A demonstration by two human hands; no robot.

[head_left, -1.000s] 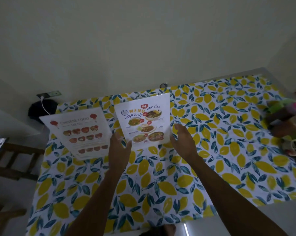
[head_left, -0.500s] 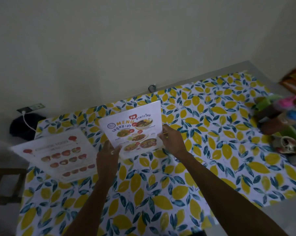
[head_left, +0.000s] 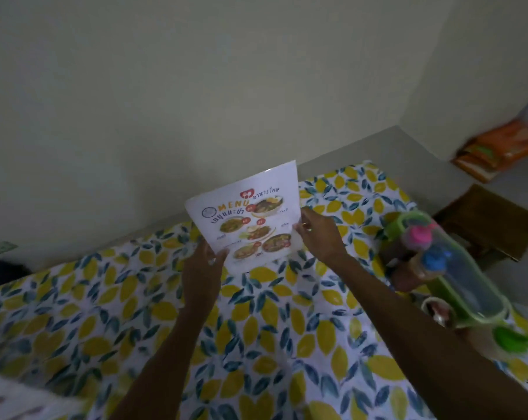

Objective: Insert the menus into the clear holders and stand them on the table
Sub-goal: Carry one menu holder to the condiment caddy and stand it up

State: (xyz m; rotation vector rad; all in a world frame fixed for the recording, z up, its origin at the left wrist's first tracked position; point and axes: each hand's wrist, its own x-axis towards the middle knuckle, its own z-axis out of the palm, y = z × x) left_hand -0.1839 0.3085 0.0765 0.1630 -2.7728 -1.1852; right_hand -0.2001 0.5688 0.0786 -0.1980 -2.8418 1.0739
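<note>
both forearms are bare to the frame edge, with no sleeves showing.

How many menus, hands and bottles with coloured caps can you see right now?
Menus: 1, the Thai food menu
Hands: 2, the left hand and the right hand
Capped bottles: 2, pink cap and blue cap
Total: 5

White printed paper menu sheet, smooth, with a faint sheen along its top edge as of clear plastic. Lemon-and-leaf patterned tablecloth, smooth and slightly glossy, like oilcloth. At 3 o'clock, translucent plastic container with lime-green rim, glossy; beside it, brown bottles with pink and blue plastic caps. Painted wall, matt.
</note>
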